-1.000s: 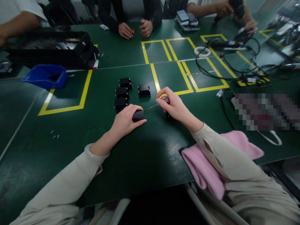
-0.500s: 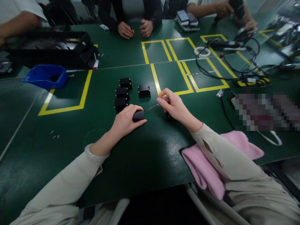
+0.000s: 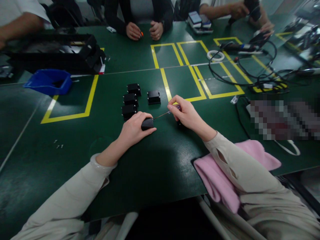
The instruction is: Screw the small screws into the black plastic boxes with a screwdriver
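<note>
My left hand (image 3: 136, 128) is closed around a small black block (image 3: 147, 124), pressing it against the green table. In my right hand (image 3: 182, 111) is a screwdriver (image 3: 162, 115), its handle mostly hidden by the fingers. The thin shaft runs left, and its tip meets the right end of the block. Just beyond my left hand, several similar black blocks with small metal bits at their ends stand in a column, among them a middle block (image 3: 130, 99). One more block (image 3: 153, 97) sits apart to their right. A dark item, partly hidden, shows under my right hand.
Loose screws (image 3: 59, 146) lie at the left. A blue bin (image 3: 50, 83) stands before a long black tray (image 3: 92, 55). Cables (image 3: 265, 80) and a white ring (image 3: 215, 56) are at the right. A pink cloth (image 3: 217, 180) lies under my right forearm. Co-workers sit across the table.
Almost nothing differs. Both my hands keep their places, with the screwdriver tip still at the block's end.
</note>
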The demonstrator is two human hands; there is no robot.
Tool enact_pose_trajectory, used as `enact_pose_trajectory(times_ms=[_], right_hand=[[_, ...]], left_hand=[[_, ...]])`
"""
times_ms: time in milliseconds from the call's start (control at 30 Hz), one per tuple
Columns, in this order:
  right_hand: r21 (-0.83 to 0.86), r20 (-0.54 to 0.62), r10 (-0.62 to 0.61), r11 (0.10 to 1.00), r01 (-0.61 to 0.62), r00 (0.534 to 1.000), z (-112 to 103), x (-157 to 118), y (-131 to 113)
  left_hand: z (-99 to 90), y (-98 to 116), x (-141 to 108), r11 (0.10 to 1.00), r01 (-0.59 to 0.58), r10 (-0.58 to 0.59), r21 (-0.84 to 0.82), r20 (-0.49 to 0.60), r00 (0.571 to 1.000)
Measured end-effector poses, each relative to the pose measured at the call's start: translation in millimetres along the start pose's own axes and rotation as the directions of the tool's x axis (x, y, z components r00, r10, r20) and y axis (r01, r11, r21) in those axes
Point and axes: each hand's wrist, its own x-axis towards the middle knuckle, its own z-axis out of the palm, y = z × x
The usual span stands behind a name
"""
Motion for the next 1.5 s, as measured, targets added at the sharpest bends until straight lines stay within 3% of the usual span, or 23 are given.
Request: enact_pose_trajectory(times_ms=[233,467,667,967,1500], right_hand=[[-0.028,-0.040,-0.046,0.999,0.045,0.998,-1.5,0.0,-0.3],[-0.011,-0.015,0.004,1.000,-0.005,1.000,-0.4,-0.2,-0.6],[-0.051,-0.055,-0.054,0.997,0.051,0.997,-0.6,-0.7,-2.7],[-0.030,-0.003,-0.022,0.999,0.022,1.000,-1.6,-0.8,-4.4],[-0.031,-0.084,-0.023,0.999,0.021,0.996,1.2,-1.6,-3.6]], left_hand=[[0.8,-0.2,0.4,1.000,0.012,-0.012,0.011,0.001,1.000],[1.7,-1.9,-0.1,1.000,-0.016,0.017,0.014,-0.011,1.000],[0.4,-0.1,-0.1,1.000,0.003,-0.003,0.020,0.005,1.000],[-0.6,0.1,0.2,1.000,0.003,-0.003,0.012,0.007,1.000],[0.5,-0.5,0.3,1.000,-0.004,0.004,0.022,0.002,1.000]])
